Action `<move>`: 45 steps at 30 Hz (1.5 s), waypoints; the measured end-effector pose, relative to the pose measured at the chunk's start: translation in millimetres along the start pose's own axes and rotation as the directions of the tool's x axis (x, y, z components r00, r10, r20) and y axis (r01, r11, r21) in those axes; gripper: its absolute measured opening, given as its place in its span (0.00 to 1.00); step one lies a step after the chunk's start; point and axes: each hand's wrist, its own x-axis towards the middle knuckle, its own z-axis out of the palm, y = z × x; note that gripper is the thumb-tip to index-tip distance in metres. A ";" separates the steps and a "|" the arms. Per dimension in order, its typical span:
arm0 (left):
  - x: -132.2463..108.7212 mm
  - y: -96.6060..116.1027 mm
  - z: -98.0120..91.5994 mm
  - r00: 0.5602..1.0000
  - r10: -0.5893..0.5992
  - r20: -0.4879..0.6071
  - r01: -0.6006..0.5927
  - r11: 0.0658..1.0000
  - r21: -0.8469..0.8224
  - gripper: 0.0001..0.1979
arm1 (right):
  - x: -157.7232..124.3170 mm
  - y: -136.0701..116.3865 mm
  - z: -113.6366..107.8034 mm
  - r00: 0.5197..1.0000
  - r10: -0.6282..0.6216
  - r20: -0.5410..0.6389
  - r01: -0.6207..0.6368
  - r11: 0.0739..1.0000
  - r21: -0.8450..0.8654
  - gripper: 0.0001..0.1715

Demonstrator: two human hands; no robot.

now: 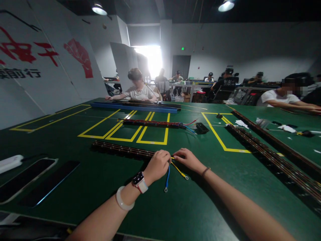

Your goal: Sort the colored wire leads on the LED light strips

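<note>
The dark bar (122, 149) lies flat on the green table (213, 214), in front of the person, its right end hidden under the left hand (158, 164). A blue wire (168, 176) and a yellow wire (178, 169) come out from under that hand and lie on the table, each ending in a ring lug. The left hand is curled over the bar's end with its fingers bent; what its fingertips grip is covered, so I cannot tell. The right hand (187, 159), just beside it, has thumb and fingertips drawn together at a short yellow piece (173, 157) between the hands; whether they pinch it I cannot tell. A watch (138, 180) and a pale bangle (122, 201) sit on the left arm, a thin bracelet (206, 171) on the right wrist. Beyond the bar, a red-wired bar (152, 124) crosses yellow tape (151, 143), a black block (201, 128) near its wire ends. Farther off is a blue rail (135, 107), with a co-worker (142, 90) seated behind it. Two phones (51, 182) lie at left; more bars (265, 154) run along the right.
</note>
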 end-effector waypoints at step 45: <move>-1.5 7.1 29.5 0.751 -0.267 0.604 0.619 -0.037 -0.785 0.16 | 3.1 -35.3 -4.4 0.994 0.110 -0.007 -0.106 0.936 -0.335 0.08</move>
